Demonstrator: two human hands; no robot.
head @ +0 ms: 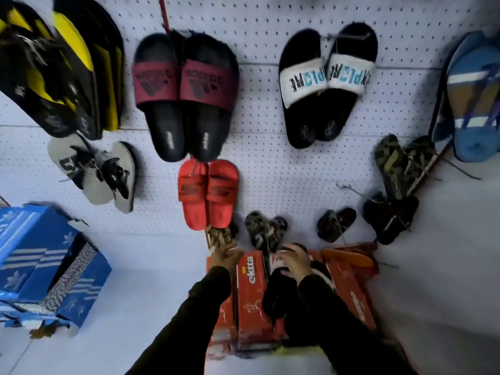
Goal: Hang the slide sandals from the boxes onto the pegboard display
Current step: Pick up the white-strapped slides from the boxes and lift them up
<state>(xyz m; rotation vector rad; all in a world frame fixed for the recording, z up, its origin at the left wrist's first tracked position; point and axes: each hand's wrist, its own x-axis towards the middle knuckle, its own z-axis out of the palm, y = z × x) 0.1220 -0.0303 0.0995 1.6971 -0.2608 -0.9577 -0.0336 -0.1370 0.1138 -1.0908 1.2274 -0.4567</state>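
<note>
A white pegboard [270,169] fills the wall ahead, hung with several pairs of sandals. Below it stand red "ektta" boxes [251,290]. My left hand [226,257] reaches to the board's lower edge and grips a small camouflage-pattern sandal [219,235] just under the red slide pair [208,193]. My right hand [295,262] is down in an open red box, fingers closed on a black slide sandal [278,290] with a white strap. A second camouflage sandal [263,231] hangs between my hands.
Maroon-strap black slides [186,96] and white-strap black slides [327,82] hang higher up. Yellow-black flip-flops [62,69], grey sandals [94,171], blue sandals [473,98] and dark pairs [392,201] flank them. Blue striped boxes [46,269] are stacked at left.
</note>
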